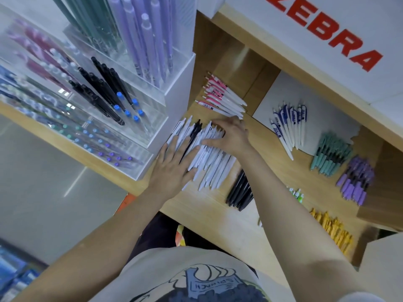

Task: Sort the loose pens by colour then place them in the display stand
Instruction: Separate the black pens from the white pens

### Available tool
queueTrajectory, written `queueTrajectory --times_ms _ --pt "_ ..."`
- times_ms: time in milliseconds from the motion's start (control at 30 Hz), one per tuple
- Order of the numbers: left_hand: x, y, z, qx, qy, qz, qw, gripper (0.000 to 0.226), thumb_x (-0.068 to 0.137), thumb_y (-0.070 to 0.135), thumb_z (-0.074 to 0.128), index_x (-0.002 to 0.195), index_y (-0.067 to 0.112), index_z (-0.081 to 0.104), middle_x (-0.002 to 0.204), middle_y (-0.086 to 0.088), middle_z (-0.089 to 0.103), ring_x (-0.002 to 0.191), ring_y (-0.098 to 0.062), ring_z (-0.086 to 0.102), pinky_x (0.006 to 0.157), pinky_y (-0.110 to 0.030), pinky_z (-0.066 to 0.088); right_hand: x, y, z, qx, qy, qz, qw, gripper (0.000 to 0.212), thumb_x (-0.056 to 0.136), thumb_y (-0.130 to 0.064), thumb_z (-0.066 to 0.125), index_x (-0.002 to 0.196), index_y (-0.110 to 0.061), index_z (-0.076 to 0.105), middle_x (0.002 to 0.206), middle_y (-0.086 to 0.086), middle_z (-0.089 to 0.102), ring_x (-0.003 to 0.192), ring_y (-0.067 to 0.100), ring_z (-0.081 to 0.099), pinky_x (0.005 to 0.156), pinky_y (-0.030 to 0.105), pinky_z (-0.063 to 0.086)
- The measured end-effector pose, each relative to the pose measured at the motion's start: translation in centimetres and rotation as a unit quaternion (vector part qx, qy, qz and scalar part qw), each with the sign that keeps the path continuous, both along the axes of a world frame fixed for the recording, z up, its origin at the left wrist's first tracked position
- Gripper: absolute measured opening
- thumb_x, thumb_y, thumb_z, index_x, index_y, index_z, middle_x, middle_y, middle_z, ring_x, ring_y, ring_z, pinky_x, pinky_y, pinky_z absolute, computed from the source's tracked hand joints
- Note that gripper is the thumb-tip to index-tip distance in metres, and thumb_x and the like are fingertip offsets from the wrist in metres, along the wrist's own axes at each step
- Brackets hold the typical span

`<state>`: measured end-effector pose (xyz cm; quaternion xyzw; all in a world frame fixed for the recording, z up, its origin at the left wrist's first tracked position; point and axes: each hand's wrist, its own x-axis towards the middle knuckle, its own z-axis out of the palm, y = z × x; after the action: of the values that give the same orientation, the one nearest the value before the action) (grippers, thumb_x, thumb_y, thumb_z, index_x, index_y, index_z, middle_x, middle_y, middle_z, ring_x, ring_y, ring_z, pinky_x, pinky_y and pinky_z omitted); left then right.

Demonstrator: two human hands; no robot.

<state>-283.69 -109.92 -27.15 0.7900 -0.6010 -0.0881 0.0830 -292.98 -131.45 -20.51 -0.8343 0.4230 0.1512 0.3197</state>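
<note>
Two flat hands, the left hand [172, 168] and right hand [231, 136], press on the white pens [211, 162] mid-frame, fingers straight, likely squaring them up beside the display stand [178, 88] upper left.

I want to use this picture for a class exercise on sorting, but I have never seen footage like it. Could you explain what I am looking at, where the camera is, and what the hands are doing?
There is no machine here: a person works with two bare hands, and the single camera sits on their head, looking down along both arms.

Both hands lie on a pile of white pens on a wooden counter. The left hand rests flat with straight fingers; the right hand is spread over the far end of the pile. Neither has lifted a pen.

Around the pile lie groups already sorted by colour: pink pens, blue pens, teal pens, purple pens, black pens and yellow pens.

To the left stands a clear display stand with upright pens in its compartments.
</note>
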Motion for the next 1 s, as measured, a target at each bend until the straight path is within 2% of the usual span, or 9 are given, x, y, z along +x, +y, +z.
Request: queueTrajectory --times_ms 167,267,400,567,633,700,767,900,1000 --pt "-0.4 -0.1 -0.1 -0.019 0.032 0.009 0.999 0.061 0.105 0.057 0.022 0.158 0.027 0.024 0.166 -0.009 0.018 0.153 -0.037 0.009 0.121 -0.058 0.014 0.3 0.1 -0.2 -0.011 -0.010 -0.004 1.000 0.076 0.066 -0.065 0.078 0.132 -0.039 0.053 0.136 0.004 0.038 0.134 0.028 0.025 0.107 0.041 0.022" --pt "-0.5 -0.2 -0.2 -0.020 0.023 -0.001 1.000 0.056 0.105 0.056 0.021 0.157 0.035 0.018 0.166 -0.009 0.019 0.153 -0.039 0.010 0.121 -0.059 0.013 0.4 0.5 -0.6 -0.013 -0.013 -0.009 1.000 0.063 0.068 -0.060 0.080 0.120 -0.033 0.057 0.134 0.003 0.040 0.130 0.026 0.028 0.105 0.038 0.025" --pt "-0.4 -0.2 -0.5 -0.021 0.017 -0.002 1.000 0.055 0.105 0.055 0.024 0.157 0.037 0.017 0.166 -0.008 0.018 0.153 -0.040 0.010 0.121 -0.059 0.013 0.4 0.9 -0.7 -0.021 -0.028 -0.018 0.999 0.059 0.068 -0.056 0.082 0.115 -0.027 0.060 0.130 0.003 0.043 0.127 0.025 0.031 0.100 0.033 0.026" --pt "-0.7 -0.4 -0.3 0.005 0.026 0.011 1.000 0.060 0.105 0.057 0.019 0.159 0.032 0.016 0.167 -0.008 0.015 0.153 -0.039 0.006 0.122 -0.059 0.011 0.1 1.1 0.2 -0.042 -0.071 -0.050 0.995 0.058 0.062 -0.058 0.084 0.096 -0.022 0.054 0.108 -0.001 0.044 0.113 0.021 0.036 0.091 0.032 0.034" --pt "-0.7 -0.5 -0.1 0.008 0.030 0.016 0.999 0.060 0.104 0.055 0.020 0.159 0.030 0.018 0.167 -0.009 0.017 0.153 -0.039 0.007 0.122 -0.058 0.011 0.2 1.2 0.7 -0.027 -0.079 -0.062 0.995 0.060 0.061 -0.057 0.085 0.094 -0.021 0.050 0.100 -0.001 0.049 0.102 0.018 0.041 0.080 0.032 0.038" --pt "-0.8 -0.6 0.2 0.007 0.036 0.021 0.999 0.060 0.104 0.053 0.024 0.158 0.029 0.018 0.166 -0.010 0.020 0.153 -0.039 0.009 0.121 -0.060 0.013 0.2 1.3 1.1 0.035 -0.108 -0.098 0.989 0.060 0.065 -0.051 0.087 0.095 -0.017 0.049 0.088 -0.002 0.051 0.082 0.014 0.045 0.063 0.027 0.036" --pt "-0.9 -0.9 0.6 0.004 0.042 0.026 0.999 0.060 0.103 0.052 0.026 0.158 0.030 0.017 0.165 -0.012 0.021 0.152 -0.040 0.010 0.120 -0.062 0.016 0.1 1.4 1.5 0.097 -0.139 -0.127 0.977 0.055 0.071 -0.042 0.086 0.100 -0.014 0.049 0.081 -0.003 0.050 0.071 0.010 0.046 0.057 0.025 0.037" --pt "-1.2 -1.4 0.7 0.004 0.030 0.024 0.999 0.060 0.102 0.048 0.032 0.159 0.035 0.019 0.165 -0.012 0.019 0.151 -0.043 0.012 0.118 -0.064 0.017 -0.6 1.4 1.6 0.130 -0.182 -0.141 0.964 0.026 0.082 -0.027 0.080 0.091 -0.024 0.056 0.081 -0.005 0.053 0.070 0.011 0.050 0.054 0.019 0.041" --pt "-1.1 -1.4 0.7 0.014 0.029 0.021 0.999 0.058 0.102 0.049 0.032 0.158 0.036 0.023 0.165 -0.013 0.021 0.151 -0.043 0.013 0.118 -0.064 0.017 -1.2 1.3 1.2 0.121 -0.210 -0.161 0.957 0.018 0.086 -0.020 0.077 0.088 -0.022 0.059 0.090 -0.008 0.058 0.076 0.007 0.049 0.063 0.013 0.039"
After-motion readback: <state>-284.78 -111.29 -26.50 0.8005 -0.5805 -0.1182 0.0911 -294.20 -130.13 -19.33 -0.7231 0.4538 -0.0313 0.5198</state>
